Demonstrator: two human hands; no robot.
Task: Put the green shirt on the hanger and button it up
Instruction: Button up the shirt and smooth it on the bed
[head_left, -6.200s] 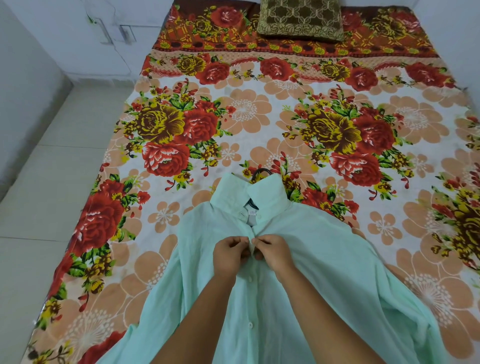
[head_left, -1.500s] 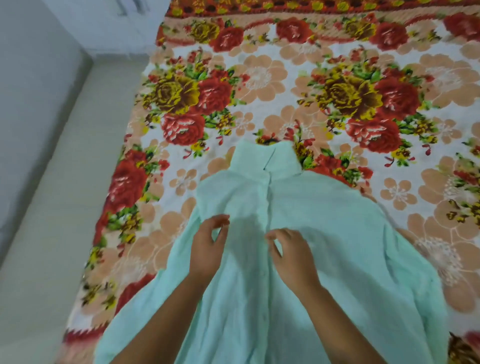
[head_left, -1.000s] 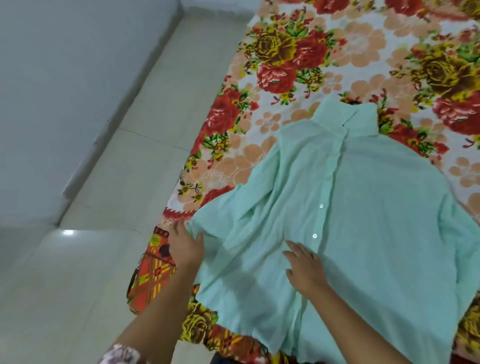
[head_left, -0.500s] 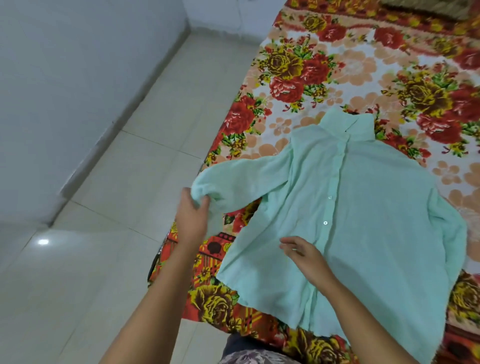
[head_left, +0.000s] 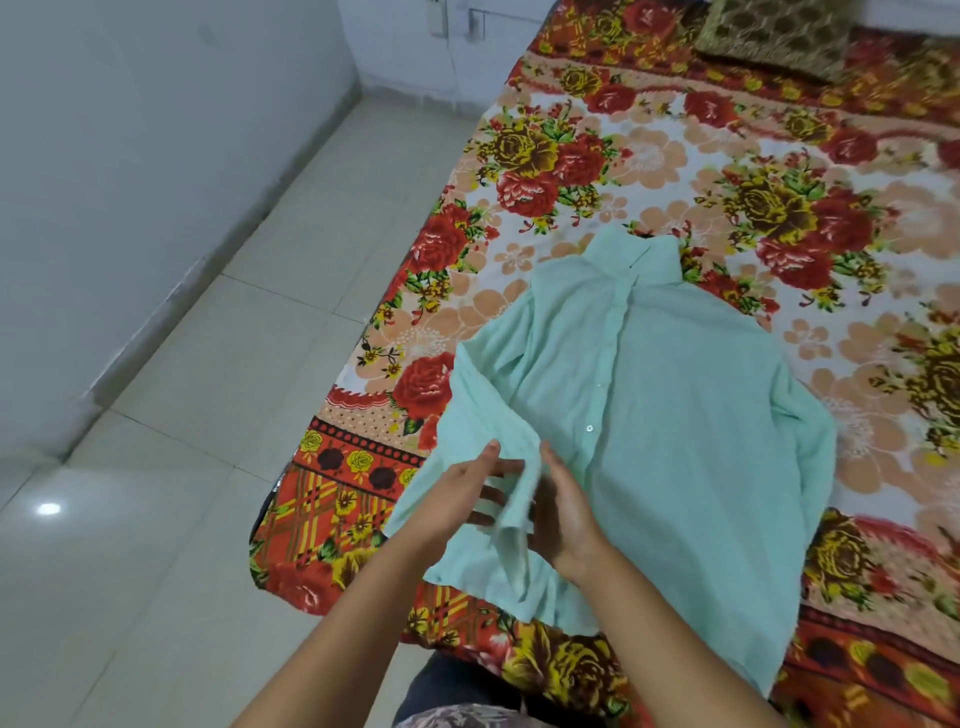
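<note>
The pale green shirt (head_left: 670, 415) lies front-up on the flowered bed, its placket closed down the middle and its collar toward the pillow. The hanger is hidden inside it. The shirt's left sleeve is folded in across the front. My left hand (head_left: 462, 493) and my right hand (head_left: 561, 514) hold the sleeve's cuff end (head_left: 517, 499) between them near the bed's front edge, fingers on either side of the cloth.
The flowered bedsheet (head_left: 571, 171) covers the bed; its front edge (head_left: 332, 551) drops to a pale tiled floor (head_left: 218, 415) on the left. A brown patterned pillow (head_left: 779, 36) lies at the head. Grey walls (head_left: 130, 156) stand left and behind.
My left hand has brought the outstretched sleeve in over the shirt front. My right hand has moved off the placket and onto the sleeve's cuff end. The view has shifted a little to the right.
</note>
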